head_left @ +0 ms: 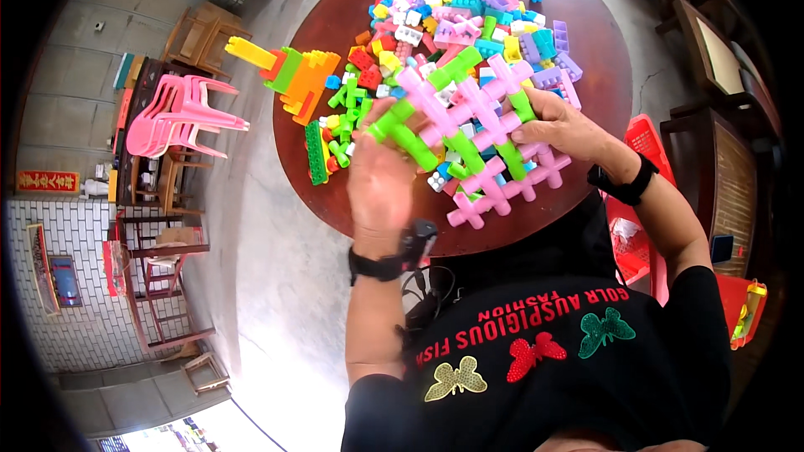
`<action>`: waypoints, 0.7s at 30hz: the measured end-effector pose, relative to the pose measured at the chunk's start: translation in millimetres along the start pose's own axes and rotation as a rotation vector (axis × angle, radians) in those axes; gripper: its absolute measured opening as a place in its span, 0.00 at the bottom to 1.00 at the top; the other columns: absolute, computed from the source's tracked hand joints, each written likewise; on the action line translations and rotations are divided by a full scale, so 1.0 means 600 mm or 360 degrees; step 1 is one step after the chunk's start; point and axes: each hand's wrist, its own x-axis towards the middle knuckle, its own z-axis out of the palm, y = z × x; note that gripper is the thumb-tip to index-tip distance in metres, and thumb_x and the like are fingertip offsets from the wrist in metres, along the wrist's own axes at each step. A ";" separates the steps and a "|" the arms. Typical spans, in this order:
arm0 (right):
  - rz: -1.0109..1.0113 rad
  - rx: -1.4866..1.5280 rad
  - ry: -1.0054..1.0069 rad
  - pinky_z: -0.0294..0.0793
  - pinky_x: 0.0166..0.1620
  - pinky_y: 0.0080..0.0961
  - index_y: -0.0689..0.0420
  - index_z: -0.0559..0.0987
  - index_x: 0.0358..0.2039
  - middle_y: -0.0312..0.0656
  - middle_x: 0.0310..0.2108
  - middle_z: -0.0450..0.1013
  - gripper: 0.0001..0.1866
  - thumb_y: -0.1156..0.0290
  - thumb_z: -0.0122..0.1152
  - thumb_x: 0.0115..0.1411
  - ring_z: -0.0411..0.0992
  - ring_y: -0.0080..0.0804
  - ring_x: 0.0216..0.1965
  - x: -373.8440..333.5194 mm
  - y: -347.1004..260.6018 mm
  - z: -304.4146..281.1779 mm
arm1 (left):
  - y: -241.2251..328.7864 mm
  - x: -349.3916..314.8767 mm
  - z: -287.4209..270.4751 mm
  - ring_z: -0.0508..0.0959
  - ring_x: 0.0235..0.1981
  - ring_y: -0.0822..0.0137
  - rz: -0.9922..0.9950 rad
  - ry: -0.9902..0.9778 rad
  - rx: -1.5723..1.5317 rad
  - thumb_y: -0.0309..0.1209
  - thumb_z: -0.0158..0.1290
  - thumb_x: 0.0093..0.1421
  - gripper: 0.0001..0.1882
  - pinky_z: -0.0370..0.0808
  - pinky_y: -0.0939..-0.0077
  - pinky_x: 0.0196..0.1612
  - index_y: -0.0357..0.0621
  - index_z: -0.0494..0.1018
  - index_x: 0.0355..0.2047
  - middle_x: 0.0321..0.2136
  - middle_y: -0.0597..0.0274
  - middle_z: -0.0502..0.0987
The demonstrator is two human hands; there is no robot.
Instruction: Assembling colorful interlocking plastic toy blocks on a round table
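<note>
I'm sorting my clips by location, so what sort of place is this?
Probably a plain indoor room in a home or small shop. A round dark wooden table heaped with plastic building blocks stands on a bare concrete floor, with stacked pink plastic chairs and wooden furniture along a tiled wall.

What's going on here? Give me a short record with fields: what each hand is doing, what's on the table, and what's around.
left hand: left hand grips the lattice's left side, at a green bar
right hand: right hand holds the lattice's right edge
held thing: lattice of pink and green bars, lifted above the table
table: round brown table
on table: pile of coloured blocks; orange and yellow block build
nearby: stacked pink chairs, red basket
</note>
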 end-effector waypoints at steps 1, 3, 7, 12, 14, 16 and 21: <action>0.0005 -0.0123 -0.0037 0.71 0.44 0.20 0.60 0.69 0.49 0.33 0.39 0.71 0.18 0.73 0.56 0.58 0.68 0.18 0.41 -0.002 -0.002 0.000 | 0.012 0.001 -0.011 0.74 0.48 0.60 -0.0034 0.0014 0.0141 0.42 0.47 0.62 0.24 0.72 0.63 0.48 0.41 0.62 0.53 0.47 0.54 0.72; -0.0091 -0.0281 -0.0045 0.72 0.41 0.21 0.61 0.69 0.49 0.33 0.37 0.72 0.18 0.70 0.57 0.59 0.70 0.20 0.39 -0.003 0.011 0.011 | 0.027 -0.003 -0.029 0.76 0.44 0.58 -0.0133 0.0060 0.0583 0.37 0.47 0.63 0.21 0.74 0.63 0.47 0.39 0.62 0.53 0.44 0.53 0.73; -0.0065 -0.0801 -0.0200 0.74 0.36 0.27 0.64 0.65 0.52 0.46 0.32 0.74 0.24 0.62 0.57 0.60 0.74 0.28 0.33 -0.005 0.026 0.038 | 0.066 -0.043 -0.035 0.76 0.40 0.70 -0.0425 -0.0067 0.1081 0.28 0.45 0.63 0.14 0.75 0.75 0.41 0.35 0.67 0.47 0.40 0.59 0.74; -0.0293 -0.0913 -0.0460 0.69 0.27 0.36 0.63 0.63 0.46 0.51 0.23 0.70 0.22 0.59 0.55 0.61 0.73 0.48 0.25 -0.024 0.065 0.066 | 0.054 -0.093 -0.042 0.77 0.31 0.74 -0.0563 -0.0001 0.1441 0.27 0.54 0.59 0.09 0.75 0.79 0.35 0.38 0.68 0.37 0.31 0.63 0.77; -0.0269 -0.0798 -0.0480 0.68 0.26 0.37 0.63 0.64 0.40 0.50 0.21 0.70 0.20 0.59 0.55 0.61 0.72 0.50 0.25 -0.021 0.064 0.069 | 0.048 -0.097 -0.041 0.77 0.29 0.75 -0.0549 -0.0001 0.1167 0.27 0.56 0.58 0.09 0.75 0.80 0.33 0.38 0.67 0.34 0.29 0.62 0.77; -0.0251 -0.0779 -0.0488 0.68 0.26 0.38 0.63 0.64 0.39 0.50 0.21 0.70 0.20 0.59 0.56 0.61 0.72 0.50 0.25 -0.022 0.068 0.070 | 0.044 -0.096 -0.055 0.77 0.29 0.75 -0.0530 -0.0056 0.1229 0.27 0.56 0.58 0.09 0.75 0.81 0.32 0.38 0.67 0.33 0.28 0.61 0.78; -0.0135 -0.0888 -0.0544 0.68 0.26 0.39 0.63 0.66 0.39 0.50 0.21 0.70 0.20 0.59 0.56 0.60 0.72 0.51 0.25 -0.024 0.070 0.062 | 0.035 -0.089 -0.059 0.78 0.29 0.75 -0.0655 -0.0069 0.1205 0.27 0.55 0.58 0.08 0.74 0.82 0.32 0.38 0.67 0.33 0.27 0.61 0.78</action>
